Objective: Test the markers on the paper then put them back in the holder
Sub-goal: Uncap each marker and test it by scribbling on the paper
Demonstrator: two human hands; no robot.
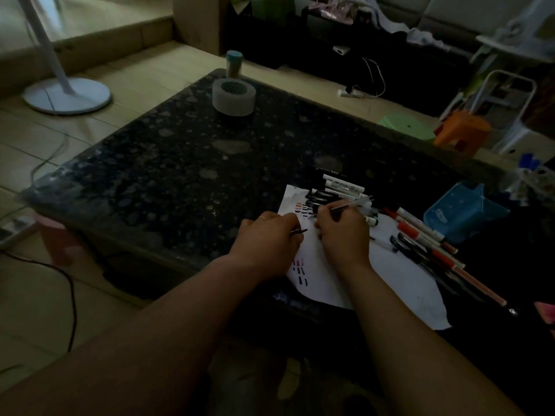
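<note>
1. Dim living-room light falls on a dark speckled table (pixel 180 163). The white paper (pixel 390 280) lies at the lower centre-right of the frame, partly overhanging the near edge, with short test strokes (pixel 301 273) on its left part.
2. The right hand (pixel 342 235) pinches a thin pen (pixel 345 207) between thumb and fingers. Its tip is down at the paper's upper left, beside another cluster of strokes.
3. The left hand (pixel 267 244) rests on the paper's left edge, fingers curled round a small dark piece (pixel 299 231). It is probably the cap, though the gloom hides detail.
4. Because the sheet overhangs, the left hand's weight should pin it while the tip drags.
5. A short, light stroke on bare white, beside the older marks and not over them, would show most clearly whether the ink flows.
6. More markers (pixel 344 187) lie at the paper's top, and a row of pens (pixel 420 232) lies to its right.
7. The blue holder (pixel 462 211) sits at the right of the frame, just beyond that row. Capping the pen first would avoid stray ink on the way there.
</note>
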